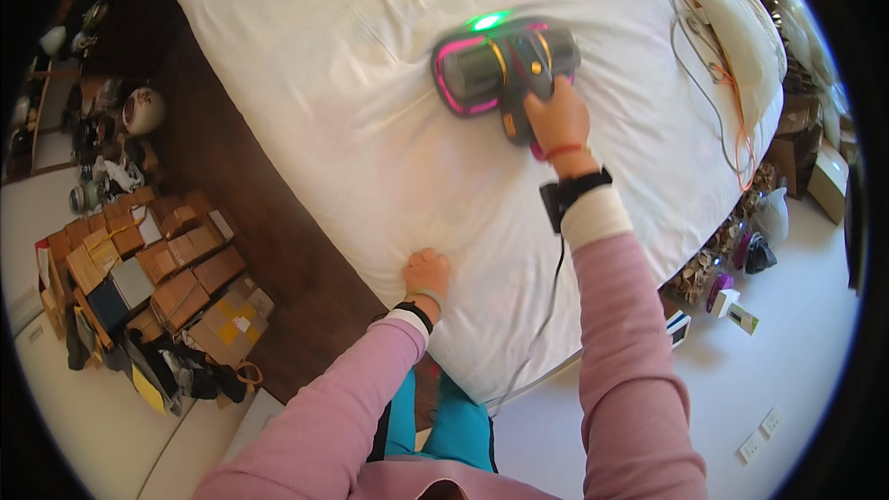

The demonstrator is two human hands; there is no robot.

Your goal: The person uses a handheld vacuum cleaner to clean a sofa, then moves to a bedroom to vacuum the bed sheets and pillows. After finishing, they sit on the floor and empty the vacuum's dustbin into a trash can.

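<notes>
A handheld mattress vacuum [479, 73], dark with a pink trim line and a green light at its front edge, rests on the white bed sheet [333, 118]. My right hand [561, 117] grips its handle; some blur runs over the vacuum. A thin power cord [549, 323] trails from below my right wrist down over the sheet towards my legs. Near the bed's left edge, my left hand [426, 271] presses on the sheet. Its fingers look curled, but whether they pinch the cloth is hidden.
Cardboard boxes [187, 257] are stacked left of the bed, across the dark wooden floor [285, 271]. A pillow [740, 48] and loose cables [694, 69] lie on the bed's right side. Dried plants [694, 271] and bags [769, 215] stand beside the right wall.
</notes>
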